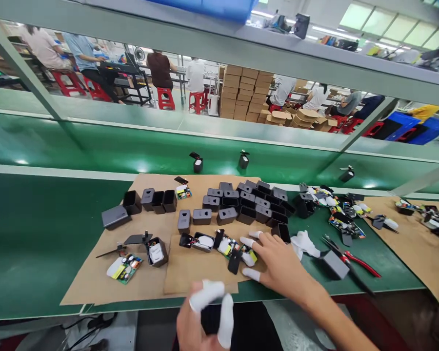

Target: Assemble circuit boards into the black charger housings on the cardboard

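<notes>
My right hand (pixel 276 263), with white finger cots on its fingertips, reaches over the cardboard sheet (pixel 190 268). Its fingers are spread and rest on a small circuit board assembly (pixel 241 253) with yellow and white parts. My left hand (pixel 207 319) is low at the front edge of the bench. Its cot-covered fingers are closed round a black charger housing (pixel 210 317). More open black housings (pixel 249 202) stand in a cluster behind my right hand.
Loose housings (pixel 157 201), a grey finished charger (pixel 114 217) and a circuit board (pixel 126 267) lie at left. Red-handled cutters (pixel 351 261) and a heap of boards (pixel 336 209) lie at right. Behind the green conveyor (pixel 95 146), people sit on red stools by stacked cartons.
</notes>
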`<state>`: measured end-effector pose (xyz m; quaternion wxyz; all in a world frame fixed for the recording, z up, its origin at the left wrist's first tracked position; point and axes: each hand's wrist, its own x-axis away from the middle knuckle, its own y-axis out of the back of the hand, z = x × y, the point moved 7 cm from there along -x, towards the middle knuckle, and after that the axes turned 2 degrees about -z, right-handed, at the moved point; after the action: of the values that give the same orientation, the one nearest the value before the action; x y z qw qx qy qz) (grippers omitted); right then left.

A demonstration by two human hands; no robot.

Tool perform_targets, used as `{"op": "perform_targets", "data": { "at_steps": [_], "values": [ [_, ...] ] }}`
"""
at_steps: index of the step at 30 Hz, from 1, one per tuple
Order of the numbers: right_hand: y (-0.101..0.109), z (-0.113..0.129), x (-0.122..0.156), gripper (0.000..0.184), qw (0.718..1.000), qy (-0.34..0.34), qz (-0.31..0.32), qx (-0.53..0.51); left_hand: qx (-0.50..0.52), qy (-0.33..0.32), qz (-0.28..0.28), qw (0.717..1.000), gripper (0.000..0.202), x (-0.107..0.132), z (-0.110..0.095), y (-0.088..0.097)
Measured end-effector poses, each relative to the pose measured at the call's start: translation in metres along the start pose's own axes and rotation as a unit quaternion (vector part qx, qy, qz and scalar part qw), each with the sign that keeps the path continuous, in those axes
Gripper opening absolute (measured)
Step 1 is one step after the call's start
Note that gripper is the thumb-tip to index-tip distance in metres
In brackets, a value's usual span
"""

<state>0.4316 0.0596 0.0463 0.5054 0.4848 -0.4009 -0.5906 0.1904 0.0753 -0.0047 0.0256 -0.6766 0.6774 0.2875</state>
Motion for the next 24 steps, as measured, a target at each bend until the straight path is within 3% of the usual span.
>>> {"op": "perform_targets", "data": {
  "at_steps": [1, 3, 5, 7, 9, 12, 15, 17, 18, 20, 23, 24],
  "values": [
    [-0.005, 0.001, 0.005, 0.043, 1.000, -0.020, -0.013, -0.011, 0.006, -0.086, -0.011, 0.996, 0.021, -0.029, -0.028, -0.001],
    [-0.008, -0.001, 0.016, 0.039, 0.993, -0.059, -0.057, -0.087, -0.021, -0.182, 0.051, 0.982, 0.021, -0.083, -0.073, -0.022],
    [-0.005, -0.008, 0.031, 0.053, 0.968, -0.107, -0.118, -0.195, -0.103, -0.200, 0.130, 0.966, 0.018, -0.124, -0.098, -0.054],
    [-0.002, -0.020, 0.051, 0.062, 0.919, -0.175, -0.186, -0.301, -0.208, -0.270, 0.214, 0.915, 0.022, -0.142, -0.114, -0.095],
    [-0.001, -0.033, 0.071, 0.058, 0.847, -0.246, -0.250, -0.401, -0.264, -0.331, 0.278, 0.862, 0.031, -0.144, -0.117, -0.133],
    [-0.003, -0.046, 0.089, 0.045, 0.697, -0.313, -0.326, -0.556, -0.271, -0.367, 0.307, 0.835, 0.037, -0.139, -0.117, -0.166],
    [-0.004, -0.048, 0.093, 0.045, 0.550, -0.350, -0.346, -0.675, -0.262, -0.380, 0.300, 0.834, 0.029, -0.130, -0.125, -0.165],
    [-0.001, -0.044, 0.092, 0.045, 0.499, -0.351, -0.336, -0.718, -0.205, -0.366, 0.290, 0.860, 0.017, -0.121, -0.136, -0.147],
    [0.002, -0.042, 0.091, 0.045, 0.494, -0.342, -0.325, -0.730, -0.151, -0.344, 0.289, 0.880, 0.011, -0.116, -0.140, -0.135],
    [0.007, -0.034, 0.090, 0.044, 0.519, -0.310, -0.287, -0.743, -0.038, -0.264, 0.301, 0.916, 0.008, -0.105, -0.141, -0.113],
    [0.015, -0.025, 0.095, 0.042, 0.620, -0.278, -0.234, -0.695, 0.088, -0.126, 0.309, 0.939, 0.006, -0.080, -0.126, -0.092],
    [0.017, -0.024, 0.099, 0.041, 0.657, -0.282, -0.226, -0.662, 0.132, -0.063, 0.288, 0.946, 0.014, -0.072, -0.116, -0.085]
  ]
}}
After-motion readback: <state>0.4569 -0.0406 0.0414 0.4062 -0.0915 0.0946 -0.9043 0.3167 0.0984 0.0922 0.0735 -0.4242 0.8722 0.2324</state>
